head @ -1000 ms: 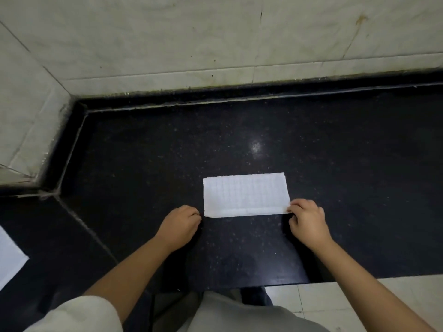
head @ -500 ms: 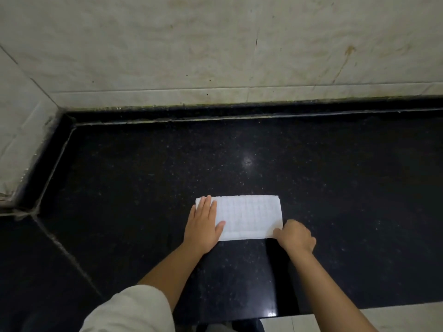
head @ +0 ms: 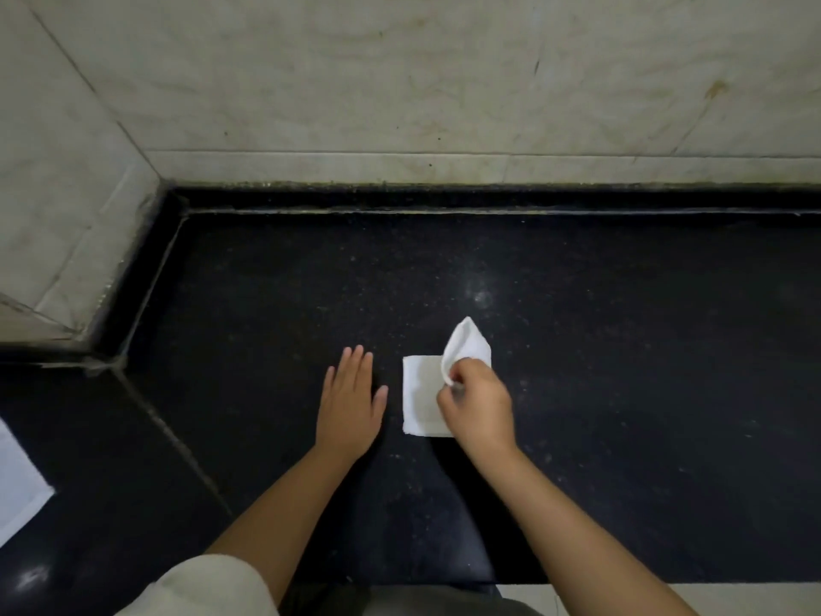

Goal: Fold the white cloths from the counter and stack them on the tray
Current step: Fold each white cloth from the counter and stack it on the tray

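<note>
small white waffle-textured cloth (head: 422, 395) — right end pinched and lifted by right hand (head: 477, 404), carried leftward | left hand (head: 351, 404) flat, empty, just beside the cloth's left edge

— What is the person wearing?

— A pale, off-white short sleeve of soft cloth (head: 209, 584) covers the left upper arm; its rounded hem ends above the elbow. Both forearms are bare from there down.

— Anything on the hands?

— The bare left hand (head: 351, 406) and the bare right hand (head: 477, 409) carry no gloves, and no rings, watch or bands show on the fingers or wrists.

— And lower down?

— A strip of light greyish-beige garment fabric (head: 426, 606) runs along the bottom edge, between the two arms; its cut cannot be made out.
</note>
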Tool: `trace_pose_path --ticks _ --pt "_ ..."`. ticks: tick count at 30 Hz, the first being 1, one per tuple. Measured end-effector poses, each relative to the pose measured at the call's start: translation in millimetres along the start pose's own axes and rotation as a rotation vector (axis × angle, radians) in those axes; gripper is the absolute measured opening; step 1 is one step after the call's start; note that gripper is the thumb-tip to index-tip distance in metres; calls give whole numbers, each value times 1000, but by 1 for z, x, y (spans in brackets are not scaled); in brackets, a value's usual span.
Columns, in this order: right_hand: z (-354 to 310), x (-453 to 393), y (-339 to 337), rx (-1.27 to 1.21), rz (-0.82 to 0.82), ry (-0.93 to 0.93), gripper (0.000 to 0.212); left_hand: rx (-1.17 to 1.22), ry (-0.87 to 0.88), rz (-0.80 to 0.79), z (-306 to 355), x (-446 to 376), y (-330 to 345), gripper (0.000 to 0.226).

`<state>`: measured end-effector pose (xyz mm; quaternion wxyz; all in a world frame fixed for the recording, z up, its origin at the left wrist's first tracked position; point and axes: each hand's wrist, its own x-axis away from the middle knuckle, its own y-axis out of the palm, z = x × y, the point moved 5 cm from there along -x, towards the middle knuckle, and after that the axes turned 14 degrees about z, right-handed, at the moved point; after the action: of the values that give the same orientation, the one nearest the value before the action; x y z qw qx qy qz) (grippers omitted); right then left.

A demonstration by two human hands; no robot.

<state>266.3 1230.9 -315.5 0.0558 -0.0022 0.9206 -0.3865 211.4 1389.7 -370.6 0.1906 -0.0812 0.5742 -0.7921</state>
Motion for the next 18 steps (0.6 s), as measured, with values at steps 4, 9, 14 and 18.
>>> trace_pose_path --ticks 4,9,14,18 --pt "-3 32 50 149 -85 -360 20 7 -71 35 -35 13 -15 51" --pt "5 35 58 298 -137 -423 32 51 -66 60 -49 23 -16 49" --pt "13 36 40 299 -152 -557 36 96 27 53 -35 26 -8 43" --pt "39 31 14 363 -108 -542 41 222 301 72 4 29 -4 36"
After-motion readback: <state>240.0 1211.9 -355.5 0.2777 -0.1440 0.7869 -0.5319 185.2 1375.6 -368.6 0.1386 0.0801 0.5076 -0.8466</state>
